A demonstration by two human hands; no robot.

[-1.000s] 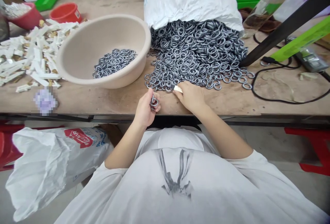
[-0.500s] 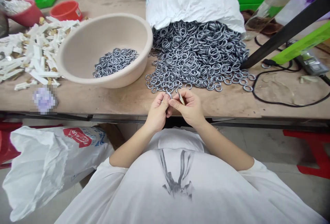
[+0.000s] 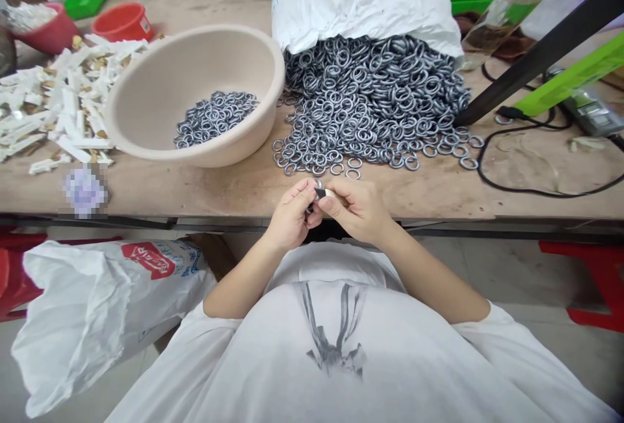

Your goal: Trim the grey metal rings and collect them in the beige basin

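Observation:
Near the table's front edge, my left hand (image 3: 294, 215) pinches a grey ring (image 3: 318, 184) between thumb and fingers. My right hand (image 3: 358, 210) is closed on a small blade with a pale handle (image 3: 329, 193). Its dark tip touches or nearly touches the ring; fingers hide the exact contact. Just beyond my hands lies a big heap of grey rings (image 3: 361, 104), spilling from a white sack (image 3: 365, 10). To the left stands a beige basin (image 3: 195, 52) with a smaller pile of rings (image 3: 217, 117) inside.
White strips (image 3: 73, 101) lie heaped at the left, near a red bowl (image 3: 121, 23). A black post (image 3: 531, 59), a green bar (image 3: 575, 75) and a looped black cable (image 3: 517, 190) occupy the right side. Below the table at left is an open white sack (image 3: 82, 312).
My right hand has turned and brought the blade leftward to the ring in my left hand. Two loose rings now show at the heap's front edge. The view has shifted slightly.

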